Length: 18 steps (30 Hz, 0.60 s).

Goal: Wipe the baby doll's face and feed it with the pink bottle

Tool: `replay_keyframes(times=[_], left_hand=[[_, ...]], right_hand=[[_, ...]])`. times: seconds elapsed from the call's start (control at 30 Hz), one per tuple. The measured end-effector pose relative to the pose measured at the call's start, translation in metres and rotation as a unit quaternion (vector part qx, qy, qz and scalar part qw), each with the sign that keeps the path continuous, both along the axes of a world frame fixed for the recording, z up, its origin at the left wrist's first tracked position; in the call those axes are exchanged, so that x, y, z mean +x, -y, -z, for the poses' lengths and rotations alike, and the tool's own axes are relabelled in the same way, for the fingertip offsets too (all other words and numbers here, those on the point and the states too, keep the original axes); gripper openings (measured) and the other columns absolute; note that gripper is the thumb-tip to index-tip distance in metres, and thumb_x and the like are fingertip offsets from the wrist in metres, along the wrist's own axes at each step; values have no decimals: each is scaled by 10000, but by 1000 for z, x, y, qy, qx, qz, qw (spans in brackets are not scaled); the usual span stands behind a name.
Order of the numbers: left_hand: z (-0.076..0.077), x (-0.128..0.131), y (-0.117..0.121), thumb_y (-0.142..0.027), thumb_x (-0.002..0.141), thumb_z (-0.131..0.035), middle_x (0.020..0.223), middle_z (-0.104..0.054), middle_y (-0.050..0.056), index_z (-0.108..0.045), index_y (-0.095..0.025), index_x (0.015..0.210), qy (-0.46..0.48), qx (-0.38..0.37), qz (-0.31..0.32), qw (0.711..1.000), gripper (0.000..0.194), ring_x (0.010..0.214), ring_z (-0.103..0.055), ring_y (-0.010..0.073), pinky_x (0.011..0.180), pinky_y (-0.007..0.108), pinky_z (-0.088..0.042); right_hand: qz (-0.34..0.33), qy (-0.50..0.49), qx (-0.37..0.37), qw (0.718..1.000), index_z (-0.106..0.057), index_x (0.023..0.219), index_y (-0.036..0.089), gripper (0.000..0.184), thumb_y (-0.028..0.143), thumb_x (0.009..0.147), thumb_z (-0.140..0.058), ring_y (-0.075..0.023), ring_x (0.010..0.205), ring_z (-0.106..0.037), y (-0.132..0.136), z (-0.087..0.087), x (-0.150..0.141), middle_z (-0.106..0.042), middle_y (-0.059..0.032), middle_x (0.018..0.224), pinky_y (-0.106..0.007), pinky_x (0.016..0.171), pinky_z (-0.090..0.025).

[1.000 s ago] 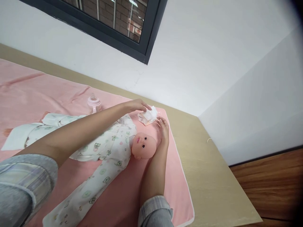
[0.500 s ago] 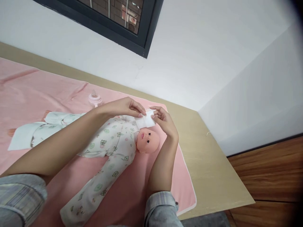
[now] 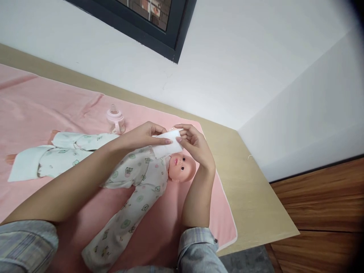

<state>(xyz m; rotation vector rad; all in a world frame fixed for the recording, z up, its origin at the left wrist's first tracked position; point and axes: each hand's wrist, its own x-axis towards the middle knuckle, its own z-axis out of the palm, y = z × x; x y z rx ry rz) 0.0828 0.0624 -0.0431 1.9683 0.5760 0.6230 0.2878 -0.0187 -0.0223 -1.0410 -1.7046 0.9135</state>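
A baby doll in a white printed outfit lies on its back with its head to the right. My left hand grips the near-left edge of the doll's folded white sleeve end, thumb on top. My right hand pinches the same sleeve end from the right, just beyond the doll's head. Whether the doll's far hand is inside the fabric is hidden. Toward me stretches the other sleeve, long and loose. One trouser leg ends in a wide white turned-up cuff.
A pink baby bottle stands beyond the doll's legs on the pink blanket. Beneath is a light wooden tabletop, with the white wall and a dark window frame behind. Wooden panels are at the right.
My left hand has shifted slightly left and its thumb now lies along the white fabric, which shows broader and flatter. My right hand stays on it. The view has shifted a little.
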Motion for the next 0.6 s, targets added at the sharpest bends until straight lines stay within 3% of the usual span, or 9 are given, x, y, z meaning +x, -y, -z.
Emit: replay_keyframes(times=[0.07, 0.17, 0.23, 0.33, 0.47, 0.6], left_hand=[[1, -3, 1, -494, 828, -669, 755, -631, 13, -691, -179, 812, 12, 18, -5, 1000, 316, 729, -594, 171, 639, 254, -449], [4, -5, 0, -466, 810, -690, 1037, -667, 34, -722, -214, 913, 61, 56, -1, 997, 274, 975, -614, 207, 854, 279, -481], [5, -5, 0, -447, 805, -695, 1204, -627, 33, -728, -223, 922, 75, 79, 1, 994, 255, 1135, -571, 223, 990, 301, -438], [3, -5, 1, -406, 822, -687, 1288, -594, 20, -720, -215, 885, 82, 101, 7, 992, 204, 1236, -522, 227, 1069, 317, -383], [-1, -8, 4, -407, 857, -643, 1230, -633, 33, -718, -206, 926, 61, 88, 16, 994, 226, 1191, -560, 234, 1011, 303, -411], [-2, -15, 1, -470, 835, -639, 945, -683, 23, -712, -194, 935, -17, 72, 3, 997, 302, 923, -634, 205, 788, 246, -449]], right_hand=[[7, 14, -7, 1000, -583, 1187, 275, 323, 374, 882, -624, -134, 854, -587, 1, -1, -1, -613, -19, 965, -285, 751, -501], [18, 37, -13, 999, -580, 1186, 288, 324, 350, 873, -632, -132, 850, -595, 1, -3, -3, -607, -7, 940, -297, 787, -513], [25, 55, -14, 998, -566, 1198, 292, 351, 327, 859, -648, -121, 823, -594, 1, -3, -6, -604, 2, 935, -301, 808, -515], [47, 71, -14, 996, -536, 1236, 299, 437, 313, 826, -686, -98, 748, -576, 3, -3, -10, -589, 7, 964, -296, 786, -517], [80, 82, -11, 993, -503, 1294, 320, 562, 274, 782, -730, -87, 733, -560, 8, -6, -9, -552, 3, 1027, -287, 778, -519], [57, 62, -14, 996, -518, 1289, 322, 555, 284, 781, -739, -100, 800, -584, 11, -8, 9, -571, -4, 1065, -293, 844, -520]])
